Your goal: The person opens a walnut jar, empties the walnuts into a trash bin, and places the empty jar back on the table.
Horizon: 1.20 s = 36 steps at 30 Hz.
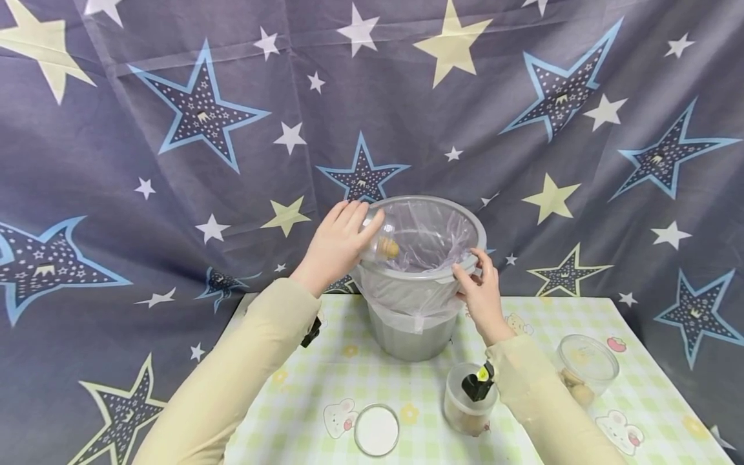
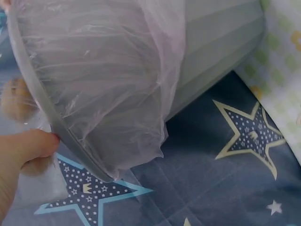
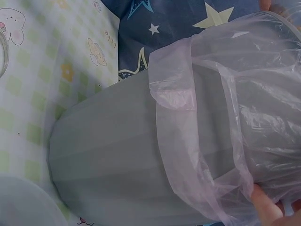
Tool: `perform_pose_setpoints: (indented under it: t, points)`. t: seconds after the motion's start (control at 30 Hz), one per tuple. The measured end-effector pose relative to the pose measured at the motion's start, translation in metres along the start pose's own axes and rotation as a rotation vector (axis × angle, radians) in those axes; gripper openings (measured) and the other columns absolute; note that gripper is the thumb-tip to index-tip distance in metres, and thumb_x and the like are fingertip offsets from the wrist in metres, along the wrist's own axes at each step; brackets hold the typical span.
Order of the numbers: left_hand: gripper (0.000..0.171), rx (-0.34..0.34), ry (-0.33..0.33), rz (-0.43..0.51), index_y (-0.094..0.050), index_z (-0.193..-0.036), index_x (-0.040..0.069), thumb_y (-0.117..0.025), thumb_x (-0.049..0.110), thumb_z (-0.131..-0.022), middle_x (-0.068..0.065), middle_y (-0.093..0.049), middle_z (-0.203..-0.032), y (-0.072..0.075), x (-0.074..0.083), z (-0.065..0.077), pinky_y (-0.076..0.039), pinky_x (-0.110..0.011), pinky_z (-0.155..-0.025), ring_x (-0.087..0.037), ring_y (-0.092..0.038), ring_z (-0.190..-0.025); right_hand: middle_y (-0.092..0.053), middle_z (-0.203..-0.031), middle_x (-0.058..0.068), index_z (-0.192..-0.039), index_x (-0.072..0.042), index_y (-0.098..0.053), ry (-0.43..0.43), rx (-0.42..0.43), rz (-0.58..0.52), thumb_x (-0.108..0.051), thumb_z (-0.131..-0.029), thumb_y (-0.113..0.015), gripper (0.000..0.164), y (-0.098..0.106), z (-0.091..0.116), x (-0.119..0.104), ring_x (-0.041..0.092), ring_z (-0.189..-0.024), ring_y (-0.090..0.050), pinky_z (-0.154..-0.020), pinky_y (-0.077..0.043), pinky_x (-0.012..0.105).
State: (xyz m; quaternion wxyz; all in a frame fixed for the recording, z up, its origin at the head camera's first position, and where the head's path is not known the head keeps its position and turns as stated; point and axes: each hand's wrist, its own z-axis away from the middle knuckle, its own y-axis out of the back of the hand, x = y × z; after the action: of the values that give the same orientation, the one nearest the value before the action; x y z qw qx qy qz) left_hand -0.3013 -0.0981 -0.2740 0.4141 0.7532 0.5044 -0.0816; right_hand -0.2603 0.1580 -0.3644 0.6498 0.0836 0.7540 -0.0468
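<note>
My left hand (image 1: pixel 339 240) holds a tilted clear jar (image 1: pixel 374 223) at the left rim of the grey bin (image 1: pixel 411 340). Inside that jar are brown roundish pieces (image 1: pixel 387 247); in the left wrist view they show blurred beside the thumb (image 2: pixel 35 141). A thin, pale pinkish plastic bag (image 1: pixel 407 298) lines the bin and folds down over its outside. My right hand (image 1: pixel 484 298) grips the bin's right rim, thumb in front, pinching the bag there. In the right wrist view its fingers (image 3: pixel 265 205) lie on the bag.
A lidless-looking translucent jar (image 1: pixel 459 413) with brownish contents stands below the right wrist. Farther right is another clear jar (image 1: pixel 587 365) holding brown roundish pieces. A round white-faced lid (image 1: pixel 376 431) lies on the checked tablecloth (image 1: pixel 314 381). A starry curtain (image 1: pixel 407 110) hangs behind.
</note>
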Motion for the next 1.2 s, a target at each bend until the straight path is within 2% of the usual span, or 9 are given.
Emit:
perform_pose_setpoints:
  t: [0.13, 0.33, 0.6, 0.73, 0.9, 1.1, 1.2]
  points:
    - [0.060, -0.016, -0.017, -0.020, -0.053, -0.125, 0.011, -0.069, 0.003, -0.068, -0.019, -0.057, -0.119, 0.002, -0.001, -0.002, -0.039, -0.043, -0.104, -0.035, -0.054, -0.111, -0.020, -0.134, 0.013, -0.147, -0.015, -0.025, 0.003, 0.004, -0.007, -0.026, -0.097, -0.052, 0.058, -0.001, 0.000, 0.000, 0.018, -0.101, -0.043, -0.097, -0.046, 0.053]
    - [0.062, -0.050, -0.005, -0.027, -0.052, -0.126, 0.011, -0.069, 0.002, -0.067, -0.020, -0.056, -0.120, 0.004, -0.003, 0.001, -0.037, -0.044, -0.106, -0.035, -0.053, -0.112, -0.019, -0.136, 0.014, -0.148, -0.016, -0.024, -0.004, -0.004, -0.008, -0.026, -0.097, -0.051, 0.058, -0.002, 0.002, -0.001, 0.020, -0.105, -0.042, -0.098, -0.046, 0.054]
    - [0.047, -0.039, -0.034, -0.033, -0.054, -0.125, 0.011, -0.056, -0.004, -0.081, -0.019, -0.057, -0.119, 0.001, -0.001, 0.002, -0.039, -0.043, -0.105, -0.034, -0.054, -0.111, -0.020, -0.135, 0.011, -0.148, -0.017, -0.025, -0.007, 0.017, -0.002, -0.026, -0.097, -0.051, 0.058, -0.002, 0.003, -0.002, 0.017, -0.102, -0.043, -0.097, -0.047, 0.052]
    - [0.053, -0.051, -0.010, -0.024, -0.053, -0.125, 0.010, -0.063, 0.000, -0.074, -0.019, -0.057, -0.118, 0.001, -0.001, 0.004, -0.038, -0.043, -0.105, -0.035, -0.053, -0.110, -0.019, -0.136, 0.013, -0.148, -0.017, -0.024, -0.008, 0.010, 0.001, -0.026, -0.098, -0.050, 0.058, -0.002, 0.003, -0.001, 0.018, -0.105, -0.042, -0.098, -0.046, 0.053]
    - [0.070, -0.080, 0.022, -0.018, -0.051, -0.127, 0.010, -0.075, 0.010, -0.060, -0.018, -0.056, -0.120, 0.002, -0.005, 0.009, -0.038, -0.043, -0.105, -0.034, -0.053, -0.111, -0.019, -0.137, 0.014, -0.148, -0.017, -0.024, -0.005, 0.016, 0.002, -0.027, -0.097, -0.051, 0.058, -0.002, 0.002, -0.001, 0.021, -0.108, -0.041, -0.097, -0.046, 0.054]
    - [0.078, -0.043, 0.054, 0.010, -0.051, -0.127, 0.007, -0.082, 0.020, -0.057, -0.018, -0.058, -0.117, 0.003, -0.010, 0.013, -0.041, -0.042, -0.102, -0.035, -0.056, -0.108, -0.019, -0.138, 0.015, -0.148, -0.017, -0.024, -0.006, 0.012, -0.002, -0.026, -0.097, -0.051, 0.058, -0.003, 0.003, -0.001, 0.024, -0.113, -0.042, -0.098, -0.045, 0.054]
    - [0.085, -0.017, 0.076, 0.056, -0.050, -0.128, 0.004, -0.087, 0.028, -0.055, -0.020, -0.058, -0.116, 0.006, -0.014, 0.015, -0.042, -0.042, -0.101, -0.036, -0.057, -0.106, -0.018, -0.138, 0.015, -0.148, -0.017, -0.023, -0.006, 0.007, -0.005, -0.025, -0.098, -0.050, 0.058, -0.003, 0.003, -0.001, 0.025, -0.114, -0.043, -0.098, -0.045, 0.054]
